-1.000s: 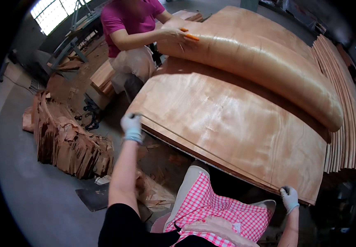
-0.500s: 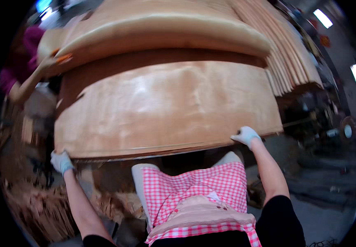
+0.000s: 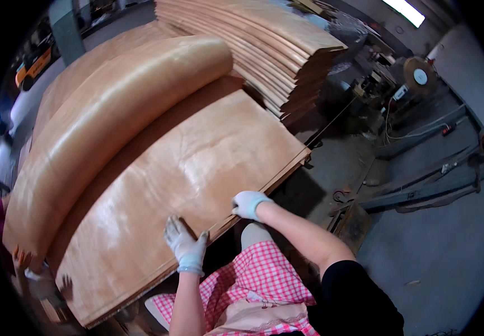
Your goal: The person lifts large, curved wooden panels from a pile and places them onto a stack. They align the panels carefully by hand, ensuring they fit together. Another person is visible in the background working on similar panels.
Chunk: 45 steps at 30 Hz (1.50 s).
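A wide stack of thin wood veneer sheets [image 3: 146, 185] lies before me, with its near edge slanting up to the right. My left hand [image 3: 185, 245], in a white glove, rests on the top sheet by that edge with its fingers spread. Just right of it, my gloved right hand [image 3: 247, 205] has its fingers curled round the edge of the veneer sheet; the fingertips are partly hidden. Beyond both hands, a large veneer sheet [image 3: 124, 106] is bent over into a rounded fold. At the lower left, a co-worker's hand [image 3: 22, 259] is beside the end of this fold.
A tall pile of folded veneer sheets [image 3: 286, 61] stands behind the stack. To the right are a machine with a round disc [image 3: 419, 75], a cable and metal floor rails [image 3: 415, 196]. A pillar [image 3: 66, 33] and an orange vehicle [image 3: 33, 67] are at the far left.
My view has turned to the right. My left hand has gone from the left corner to the near edge close to my right hand. The folded sheet remains bent over.
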Each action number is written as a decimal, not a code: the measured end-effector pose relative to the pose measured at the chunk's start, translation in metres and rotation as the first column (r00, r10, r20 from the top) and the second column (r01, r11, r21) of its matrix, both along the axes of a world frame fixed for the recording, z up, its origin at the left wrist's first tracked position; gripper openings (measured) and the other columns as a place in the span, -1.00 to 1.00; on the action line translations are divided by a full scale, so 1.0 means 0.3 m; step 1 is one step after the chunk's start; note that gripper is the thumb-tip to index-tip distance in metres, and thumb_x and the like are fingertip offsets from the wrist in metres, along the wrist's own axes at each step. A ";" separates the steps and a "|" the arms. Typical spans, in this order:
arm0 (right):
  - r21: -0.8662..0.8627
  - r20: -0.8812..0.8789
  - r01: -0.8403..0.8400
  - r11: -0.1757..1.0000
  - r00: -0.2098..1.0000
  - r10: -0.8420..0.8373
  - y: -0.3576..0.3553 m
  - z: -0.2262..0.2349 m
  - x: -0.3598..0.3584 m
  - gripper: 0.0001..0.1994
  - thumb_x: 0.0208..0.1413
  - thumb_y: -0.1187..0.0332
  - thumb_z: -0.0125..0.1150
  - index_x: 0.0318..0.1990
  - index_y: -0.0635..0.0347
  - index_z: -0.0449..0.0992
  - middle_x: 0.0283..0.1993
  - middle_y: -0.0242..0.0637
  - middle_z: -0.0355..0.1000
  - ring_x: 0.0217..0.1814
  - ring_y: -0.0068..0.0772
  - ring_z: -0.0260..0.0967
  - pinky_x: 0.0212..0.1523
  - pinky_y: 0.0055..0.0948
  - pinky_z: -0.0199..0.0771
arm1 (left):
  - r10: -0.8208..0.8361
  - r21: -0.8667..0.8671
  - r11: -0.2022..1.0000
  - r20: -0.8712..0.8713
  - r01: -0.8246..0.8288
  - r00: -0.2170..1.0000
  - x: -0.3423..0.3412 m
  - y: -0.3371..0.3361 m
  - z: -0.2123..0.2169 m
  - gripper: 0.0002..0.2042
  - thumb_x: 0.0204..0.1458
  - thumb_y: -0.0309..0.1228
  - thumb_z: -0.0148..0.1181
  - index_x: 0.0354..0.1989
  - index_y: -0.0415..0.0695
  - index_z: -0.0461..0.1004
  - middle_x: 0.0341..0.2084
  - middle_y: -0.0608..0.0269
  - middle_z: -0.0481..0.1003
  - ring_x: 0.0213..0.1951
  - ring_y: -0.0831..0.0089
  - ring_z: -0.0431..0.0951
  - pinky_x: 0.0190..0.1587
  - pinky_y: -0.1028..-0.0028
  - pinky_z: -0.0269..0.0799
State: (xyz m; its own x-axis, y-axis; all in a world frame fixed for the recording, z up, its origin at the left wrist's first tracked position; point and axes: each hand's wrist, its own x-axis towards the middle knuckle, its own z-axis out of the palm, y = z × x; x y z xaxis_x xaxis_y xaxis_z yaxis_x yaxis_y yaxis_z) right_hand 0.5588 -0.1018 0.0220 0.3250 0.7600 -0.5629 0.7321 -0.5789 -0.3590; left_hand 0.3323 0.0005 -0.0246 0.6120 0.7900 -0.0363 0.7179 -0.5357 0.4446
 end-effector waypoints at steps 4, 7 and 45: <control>-0.023 0.122 0.139 0.990 0.983 -0.135 -0.221 0.040 0.431 -0.65 0.05 0.16 0.11 -0.11 0.17 0.58 -0.04 -0.02 0.49 0.00 0.00 0.46 0.05 -0.16 0.42 | 0.021 0.009 1.000 -0.056 -0.020 0.998 -0.010 -0.003 -0.002 0.05 -0.24 -0.05 0.38 0.39 -0.27 -0.09 0.37 -0.14 -0.03 0.40 0.02 -0.10 0.42 0.15 -0.30; -0.023 0.330 0.205 0.978 0.925 -0.186 -0.397 0.016 0.734 -0.71 0.08 0.19 0.15 -0.11 0.11 0.58 -0.06 -0.08 0.52 0.00 -0.02 0.45 0.04 -0.19 0.42 | 0.008 0.011 1.000 -0.078 -0.007 0.997 0.003 -0.007 -0.002 0.05 -0.24 -0.06 0.38 0.39 -0.25 -0.10 0.37 -0.12 -0.04 0.41 0.03 -0.11 0.42 0.15 -0.29; 0.292 -0.130 0.070 0.954 0.991 -0.033 -0.050 0.056 -0.250 -0.79 0.12 0.36 0.18 -0.24 0.39 0.53 -0.38 -0.13 0.53 -0.33 -0.36 0.48 -0.24 -0.36 0.47 | 0.724 -0.176 0.358 0.672 -0.917 0.154 -1.732 0.542 -0.010 -0.90 -0.07 -0.48 0.30 -0.43 -0.26 0.58 -0.58 0.26 0.55 -0.48 0.56 0.46 -0.35 0.46 0.42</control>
